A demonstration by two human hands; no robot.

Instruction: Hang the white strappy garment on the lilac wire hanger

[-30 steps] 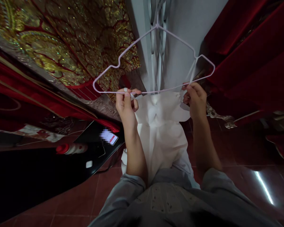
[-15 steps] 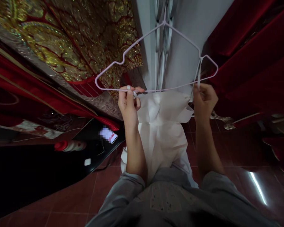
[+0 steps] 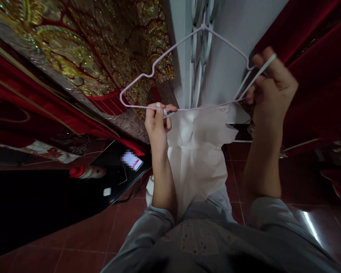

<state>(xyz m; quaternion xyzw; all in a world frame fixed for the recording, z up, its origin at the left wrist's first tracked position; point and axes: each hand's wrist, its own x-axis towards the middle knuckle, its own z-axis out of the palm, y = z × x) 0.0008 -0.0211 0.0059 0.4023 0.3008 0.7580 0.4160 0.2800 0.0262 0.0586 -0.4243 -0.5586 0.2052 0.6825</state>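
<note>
A pale pink clothes hanger (image 3: 176, 46) hangs by its hook in front of me. My left hand (image 3: 158, 122) is closed on its lower bar, and a bit of white strap shows at those fingers. A white garment (image 3: 197, 151) hangs below the bar. My right hand (image 3: 272, 85) is at the hanger's right end and covers it. A thin white strap (image 3: 255, 81) of the garment runs up over its raised fingers and is stretched taut. The fingers are partly smeared by motion.
At the left stands a black table (image 3: 45, 212) with a red-lidded bottle (image 3: 92, 172), a lit phone (image 3: 133, 160) and a small white case (image 3: 107, 192). Gold sequined fabric (image 3: 108, 45) hangs at the upper left, dark red fabric (image 3: 315, 72) at the right. Metal scissor-like bars (image 3: 197, 81) stand behind the hanger.
My right hand has moved up and to the right, pulling the strap outward past the hanger's right end. My left hand keeps its hold on the bar.
</note>
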